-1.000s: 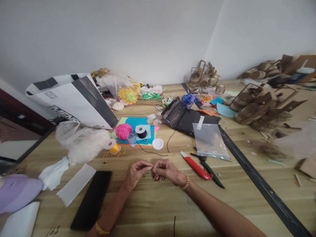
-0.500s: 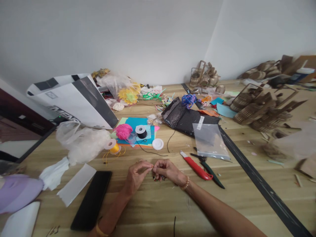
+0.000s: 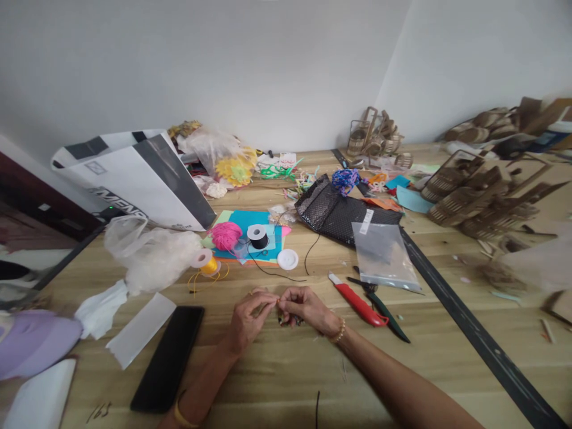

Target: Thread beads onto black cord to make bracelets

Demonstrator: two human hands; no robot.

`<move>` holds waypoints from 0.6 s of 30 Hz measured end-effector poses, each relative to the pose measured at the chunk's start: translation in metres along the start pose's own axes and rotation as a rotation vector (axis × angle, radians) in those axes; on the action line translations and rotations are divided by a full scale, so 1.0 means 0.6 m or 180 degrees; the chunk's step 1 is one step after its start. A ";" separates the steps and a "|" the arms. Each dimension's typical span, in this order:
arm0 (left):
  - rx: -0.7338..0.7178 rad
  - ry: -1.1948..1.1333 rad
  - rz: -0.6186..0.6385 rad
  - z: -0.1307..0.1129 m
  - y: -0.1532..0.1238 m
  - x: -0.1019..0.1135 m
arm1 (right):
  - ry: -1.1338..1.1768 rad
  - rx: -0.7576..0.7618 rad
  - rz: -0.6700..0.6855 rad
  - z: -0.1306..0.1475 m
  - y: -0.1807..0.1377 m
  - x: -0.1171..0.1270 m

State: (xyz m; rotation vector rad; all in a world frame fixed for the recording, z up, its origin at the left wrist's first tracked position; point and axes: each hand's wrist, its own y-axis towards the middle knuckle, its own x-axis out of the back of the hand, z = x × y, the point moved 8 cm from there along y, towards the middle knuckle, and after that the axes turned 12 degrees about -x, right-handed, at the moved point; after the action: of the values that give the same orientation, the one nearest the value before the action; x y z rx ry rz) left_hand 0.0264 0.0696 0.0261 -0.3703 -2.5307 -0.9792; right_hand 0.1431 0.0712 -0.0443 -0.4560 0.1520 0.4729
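My left hand [image 3: 250,319] and my right hand [image 3: 306,310] meet low in the middle, over the table. Both are closed in a pinch, fingertips nearly touching. Between them shows a tiny orange bit [image 3: 278,301], too small to name. Under my right hand's fingers is a small dark, multicoloured bundle [image 3: 286,322], mostly hidden. Beyond the hands stand a spool of black cord [image 3: 258,237] and a spool of yellow cord [image 3: 206,263], beside a ball of pink yarn [image 3: 226,237]. A white disc [image 3: 288,260] lies close by.
Right of my hands lie a red-handled knife [image 3: 361,305] and dark green scissors [image 3: 388,316]. A black phone [image 3: 168,358] is at the left. Farther off are a black bubble mailer [image 3: 335,214], a clear zip bag [image 3: 386,256], wooden baskets [image 3: 478,196] and a white bag [image 3: 134,179].
The whole view has shifted slightly. Both hands keep their pinch in nearly the same place, and a bit more of the multicoloured bundle shows under the right hand.
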 end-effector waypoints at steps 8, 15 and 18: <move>0.0043 0.0248 -0.0001 0.003 -0.008 0.001 | 0.0036 -0.0004 0.0037 0.002 -0.001 -0.003; -0.0285 0.0484 0.0077 -0.010 -0.004 -0.001 | -0.0055 -0.0097 0.0000 0.004 -0.003 -0.005; -0.0522 0.0588 0.0006 -0.019 -0.003 0.000 | -0.0052 -0.0117 -0.0005 0.004 -0.004 -0.006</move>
State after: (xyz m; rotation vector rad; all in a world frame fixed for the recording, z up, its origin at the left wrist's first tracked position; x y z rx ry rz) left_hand 0.0286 0.0608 0.0328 -0.3134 -2.2922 -1.1681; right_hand 0.1413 0.0691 -0.0403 -0.4881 0.1274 0.4784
